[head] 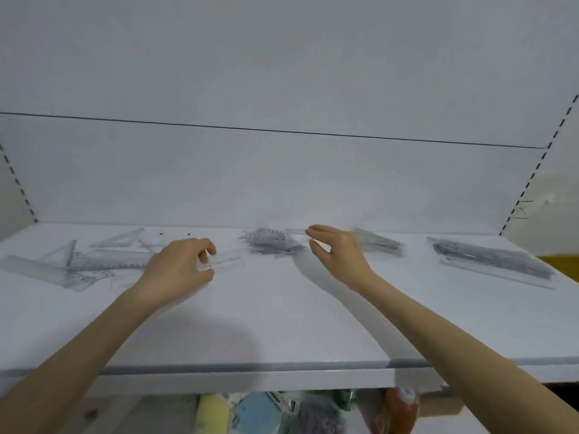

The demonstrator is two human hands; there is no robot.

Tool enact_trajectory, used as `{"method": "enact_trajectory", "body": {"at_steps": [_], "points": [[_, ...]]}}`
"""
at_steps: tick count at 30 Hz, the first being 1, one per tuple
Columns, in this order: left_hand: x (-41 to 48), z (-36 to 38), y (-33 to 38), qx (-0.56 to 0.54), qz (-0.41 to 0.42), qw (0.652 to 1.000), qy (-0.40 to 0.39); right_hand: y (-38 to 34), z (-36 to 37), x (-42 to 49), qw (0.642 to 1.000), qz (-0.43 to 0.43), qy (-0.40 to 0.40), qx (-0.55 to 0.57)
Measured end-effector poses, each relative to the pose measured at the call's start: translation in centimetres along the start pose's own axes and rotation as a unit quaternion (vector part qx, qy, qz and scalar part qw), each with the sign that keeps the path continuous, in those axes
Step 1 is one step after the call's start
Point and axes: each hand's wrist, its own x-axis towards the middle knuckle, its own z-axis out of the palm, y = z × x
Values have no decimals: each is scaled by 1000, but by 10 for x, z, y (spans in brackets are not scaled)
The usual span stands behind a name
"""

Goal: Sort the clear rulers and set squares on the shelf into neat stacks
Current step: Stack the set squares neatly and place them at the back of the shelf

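- Left hand (180,267) pinches a clear ruler (224,261) just above the white shelf (282,324).
- Right hand (336,252), fingers spread, holds nothing, near the middle set-square stack (271,244).

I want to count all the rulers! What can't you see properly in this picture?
- Head view: stacks and blur together, so no counting.
- Left hand covers one end of a clear ruler.
- Right hand is motion-blurred; grip unclear.
- Lower-shelf items are blurred and cut off by the bottom edge.
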Motion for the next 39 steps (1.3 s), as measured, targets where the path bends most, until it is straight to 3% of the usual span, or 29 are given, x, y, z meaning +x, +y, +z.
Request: {"method": "enact_trajectory", "body": {"at_steps": [3,13,16,19,21,25,29,31,35,39], "points": [[-5,-6,-5,1,-7,1000,-1,-5,27,27,999,-50,-22,-1],[-15,-11,-4,-7,17,1000,5,7,77,47,990,-89,-104,-26],[-10,-4,10,-10,31,999,0,6,66,43,989,-49,-135,-26],[1,7,34,-7,67,998,-10,-7,30,35,993,-23,-107,44],[10,16,54,-11,99,995,-15,-20,2,20,988,-27,-133,79],[25,39,106,-39,185,982,-32,-21,-34,-13,978,-76,-192,-13],[35,63,158,-33,258,964,-54,9,-80,-40,987,19,-160,8],[40,73,178,-12,284,957,-65,30,-111,-59,987,36,-155,-36],[51,91,201,-7,268,960,-80,84,-182,-101,981,60,-124,-139],[57,102,204,-13,227,970,-89,144,-241,-123,964,170,-52,-196]]}}
